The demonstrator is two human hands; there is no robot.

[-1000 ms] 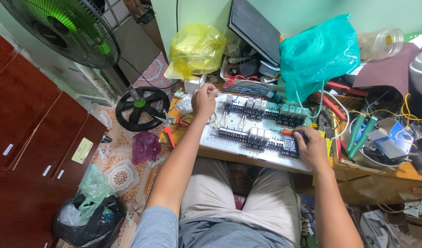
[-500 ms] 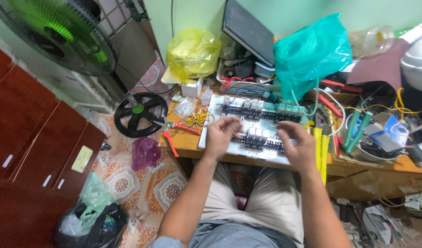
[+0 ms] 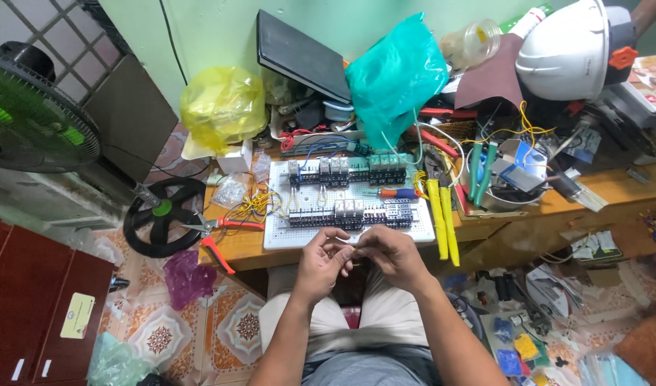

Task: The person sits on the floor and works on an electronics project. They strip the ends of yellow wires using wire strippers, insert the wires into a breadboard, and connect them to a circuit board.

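Note:
My left hand (image 3: pixel 322 263) and my right hand (image 3: pixel 391 255) meet fingertip to fingertip over my lap, just in front of the desk edge. Both pinch a small thin wire piece (image 3: pixel 354 247), too small to make out well. Right beyond them lies a white perforated board (image 3: pixel 276 236) with rows of relays and terminal blocks (image 3: pixel 346 212) wired with blue and yellow leads. An orange-handled screwdriver (image 3: pixel 394 193) rests on the board's right half.
Red-handled cutters (image 3: pixel 224 224) lie left of the board, yellow-handled pliers (image 3: pixel 442 214) to its right. Behind are a yellow bag (image 3: pixel 221 107), a teal bag (image 3: pixel 396 71), a white helmet (image 3: pixel 564 50) and tangled tools. A green fan (image 3: pixel 28 121) stands at left.
Both hands left the board: the left came from its far-left corner, the right from its near-right edge. They drew back toward my lap and joined on the small piece.

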